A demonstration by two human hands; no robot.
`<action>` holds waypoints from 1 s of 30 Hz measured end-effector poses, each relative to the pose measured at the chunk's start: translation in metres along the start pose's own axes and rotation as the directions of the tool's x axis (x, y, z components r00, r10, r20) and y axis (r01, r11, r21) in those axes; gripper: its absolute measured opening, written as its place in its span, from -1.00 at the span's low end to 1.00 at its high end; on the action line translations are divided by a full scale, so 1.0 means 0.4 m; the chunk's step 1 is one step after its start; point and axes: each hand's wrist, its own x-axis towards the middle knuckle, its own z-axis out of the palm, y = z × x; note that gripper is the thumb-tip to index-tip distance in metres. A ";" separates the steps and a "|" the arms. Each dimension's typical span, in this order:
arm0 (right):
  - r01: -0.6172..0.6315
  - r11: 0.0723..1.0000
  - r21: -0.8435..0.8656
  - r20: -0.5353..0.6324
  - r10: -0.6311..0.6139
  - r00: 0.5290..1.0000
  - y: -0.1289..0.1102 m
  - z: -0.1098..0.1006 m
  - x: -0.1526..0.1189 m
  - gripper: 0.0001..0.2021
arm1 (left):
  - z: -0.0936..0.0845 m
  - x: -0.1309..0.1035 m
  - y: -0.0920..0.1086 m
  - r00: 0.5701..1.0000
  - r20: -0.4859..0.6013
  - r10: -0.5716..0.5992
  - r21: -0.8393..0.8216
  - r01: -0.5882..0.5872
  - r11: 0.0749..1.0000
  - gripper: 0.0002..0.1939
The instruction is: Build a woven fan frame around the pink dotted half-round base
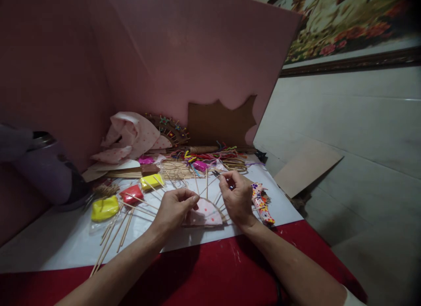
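My left hand point(176, 208) is closed in a pinch at the left edge of a half-round fan piece covered in pink dotted cloth point(208, 213). A thin line, seemingly a thread, runs from its fingertips toward my right hand. Curled above the fan's right side, my right hand point(237, 199) holds a small dark tool point(216, 173) with a forked tip; most of it is hidden in the fingers. Thin wooden sticks point(207, 184) radiate out from around the fan piece onto the white sheet.
Yellow point(105, 208) and red point(131, 194) clay packets lie left among loose sticks point(112, 240). Coloured cords point(213, 156) and dotted cloth point(131, 132) are behind. A flower-patterned piece point(262, 205) lies right. A cut brown board point(220, 124) leans on the pink panel point(197, 47).
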 end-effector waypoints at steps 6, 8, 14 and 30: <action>0.253 0.966 -0.061 0.190 -0.238 0.952 0.001 -0.002 -0.017 -0.90 | -0.006 -0.005 0.019 1.000 0.009 -0.009 -0.157 0.010 0.988 -0.73; 0.314 0.949 0.018 0.304 -0.305 0.903 -0.008 -0.003 -0.031 -0.91 | -0.008 -0.003 0.017 1.000 -0.011 0.008 -0.177 -0.010 0.984 -0.74; 0.251 0.923 0.291 0.383 -0.353 0.853 -0.030 -0.008 -0.039 -0.90 | -0.001 -0.006 0.010 0.995 0.044 0.085 0.007 -0.085 0.996 -0.85; -0.034 0.936 0.350 0.362 -0.102 0.927 -0.029 -0.006 -0.024 -0.87 | -0.002 -0.009 0.011 0.975 0.222 0.002 -0.136 0.029 0.990 -0.75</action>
